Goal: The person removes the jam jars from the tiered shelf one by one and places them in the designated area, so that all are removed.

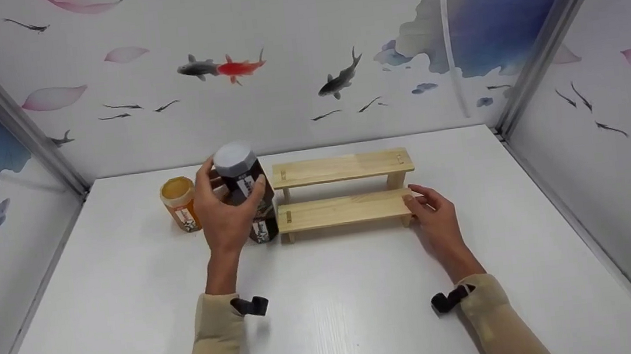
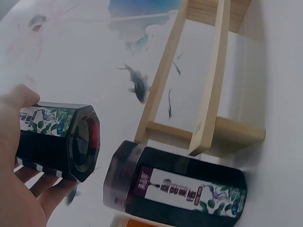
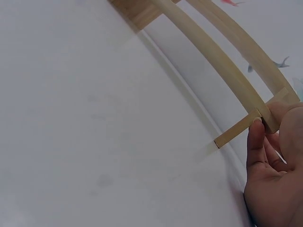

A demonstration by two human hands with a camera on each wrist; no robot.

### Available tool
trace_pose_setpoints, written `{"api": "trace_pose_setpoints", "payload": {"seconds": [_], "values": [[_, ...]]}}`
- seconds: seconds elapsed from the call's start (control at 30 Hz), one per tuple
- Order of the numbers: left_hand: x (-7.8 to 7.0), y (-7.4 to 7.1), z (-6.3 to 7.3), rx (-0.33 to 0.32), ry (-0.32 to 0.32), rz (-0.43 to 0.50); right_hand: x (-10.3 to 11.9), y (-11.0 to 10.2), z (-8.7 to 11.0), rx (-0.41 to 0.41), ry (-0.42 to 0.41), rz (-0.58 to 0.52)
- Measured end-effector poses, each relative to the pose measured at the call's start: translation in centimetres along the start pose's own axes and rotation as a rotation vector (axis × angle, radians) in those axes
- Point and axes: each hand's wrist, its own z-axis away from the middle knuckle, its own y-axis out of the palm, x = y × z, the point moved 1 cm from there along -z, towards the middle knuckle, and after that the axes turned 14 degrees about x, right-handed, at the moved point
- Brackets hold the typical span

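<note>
My left hand (image 1: 225, 219) grips a dark octagonal jar (image 1: 246, 187) with a pale lid, holding it raised. In the left wrist view, the base of this held jar (image 2: 84, 144) is visible, clear of a second dark jar (image 2: 189, 189). That second jar (image 1: 264, 230) stands on the table beside the left end of a two-step wooden rack (image 1: 348, 210), partly hidden in the head view. My right hand (image 1: 436, 217) pinches the right end of the lower step, with the thumb (image 3: 257, 135) against its edge.
An amber jar (image 1: 179, 206) stands left of my left hand. The white table (image 1: 329, 310) meets printed panels (image 1: 284, 104) at the back and sides. The rack's upper step (image 1: 344, 167) lies nearer the back panel.
</note>
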Motion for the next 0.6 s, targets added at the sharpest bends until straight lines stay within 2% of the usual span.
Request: {"api": "trace_pose_setpoints", "payload": {"seconds": [0.17, 0.33, 0.47, 0.6], "values": [[0.3, -2.5, 0.2, -0.030, -0.033, -0.054, 0.1, -0.1, -0.2, 0.006, -0.003, -0.007], [1.0, -4.5, 0.5, -0.048, -0.036, -0.109, 0.1, -0.2, -0.4, -0.020, -0.025, 0.004], [2.0, -5.8, 1.0, -0.058, -0.052, -0.143, -0.1, -0.2, -0.4, -0.021, -0.018, 0.023], [3.3, -6.5, 1.5, -0.034, -0.085, -0.178, -0.3, 0.0, -0.2, -0.014, -0.009, 0.017]]}}
